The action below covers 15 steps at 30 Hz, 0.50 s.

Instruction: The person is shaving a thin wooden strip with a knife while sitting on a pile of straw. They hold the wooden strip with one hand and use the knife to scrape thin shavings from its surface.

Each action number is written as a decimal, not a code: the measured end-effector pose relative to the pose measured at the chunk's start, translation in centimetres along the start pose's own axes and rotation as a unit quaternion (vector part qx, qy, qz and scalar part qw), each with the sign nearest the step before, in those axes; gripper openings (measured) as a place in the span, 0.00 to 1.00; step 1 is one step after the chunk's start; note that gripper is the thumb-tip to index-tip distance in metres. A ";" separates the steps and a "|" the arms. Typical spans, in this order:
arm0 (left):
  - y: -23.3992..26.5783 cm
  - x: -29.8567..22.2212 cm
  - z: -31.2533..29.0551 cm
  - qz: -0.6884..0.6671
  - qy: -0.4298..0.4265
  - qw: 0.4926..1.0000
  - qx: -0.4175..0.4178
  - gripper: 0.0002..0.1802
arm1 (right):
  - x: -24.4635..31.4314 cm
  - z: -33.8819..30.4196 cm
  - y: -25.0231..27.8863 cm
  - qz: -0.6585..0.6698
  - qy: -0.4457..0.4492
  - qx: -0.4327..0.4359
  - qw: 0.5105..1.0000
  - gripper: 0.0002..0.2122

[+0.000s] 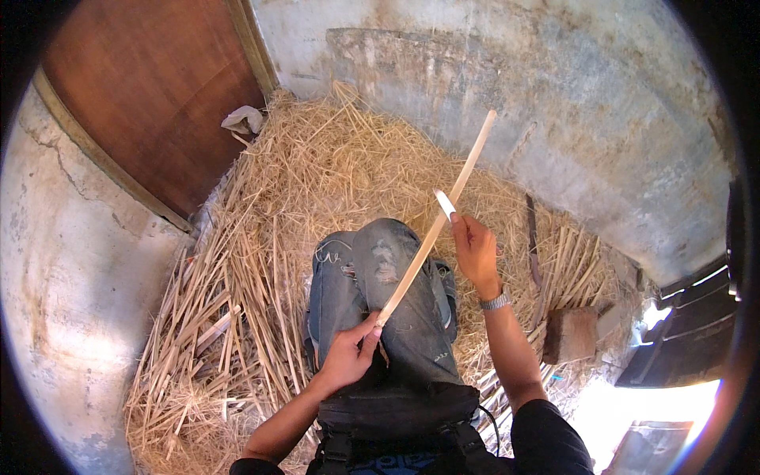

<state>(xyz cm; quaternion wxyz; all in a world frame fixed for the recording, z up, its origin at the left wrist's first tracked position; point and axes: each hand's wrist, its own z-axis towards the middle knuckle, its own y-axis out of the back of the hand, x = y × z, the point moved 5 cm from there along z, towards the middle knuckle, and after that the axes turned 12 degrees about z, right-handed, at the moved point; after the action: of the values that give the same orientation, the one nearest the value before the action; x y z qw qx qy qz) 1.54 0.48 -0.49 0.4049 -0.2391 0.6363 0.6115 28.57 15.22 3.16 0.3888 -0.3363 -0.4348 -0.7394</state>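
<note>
Left grip: pinching the strip by its lower end between thumb and fingers.
Strip: slanting up rightward from there, passing over the legs, pointing its upper end toward the wall.
Right grip: curling around the blade's lower end.
Blade: overlapping the strip, not showing clearly whether touching.
Sticks: lying along the straw's left edge.
Block: sitting by the straw's right edge.

Left hand pinches tight, near; the person's right hand grips farther out, right forearm outstretched!
</note>
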 end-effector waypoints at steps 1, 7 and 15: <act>0.0 0.1 0.0 0.008 -0.019 1.000 -0.020 0.22 | -0.4 0.6 -0.1 0.001 0.000 0.001 1.000 0.19; -0.5 0.3 -0.1 0.039 0.029 0.999 0.000 0.21 | -1.2 -0.1 -2.2 -0.043 0.098 0.012 0.994 0.18; -0.9 0.4 0.3 0.018 0.057 0.998 0.006 0.19 | 1.3 -6.5 -3.8 0.063 0.114 0.142 0.981 0.16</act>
<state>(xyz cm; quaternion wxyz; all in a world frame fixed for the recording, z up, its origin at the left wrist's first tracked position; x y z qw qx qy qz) 2.09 0.75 -1.32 0.3584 -0.2591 0.6663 0.6003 23.63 10.20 0.27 0.5253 -0.2179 -0.4665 -0.6774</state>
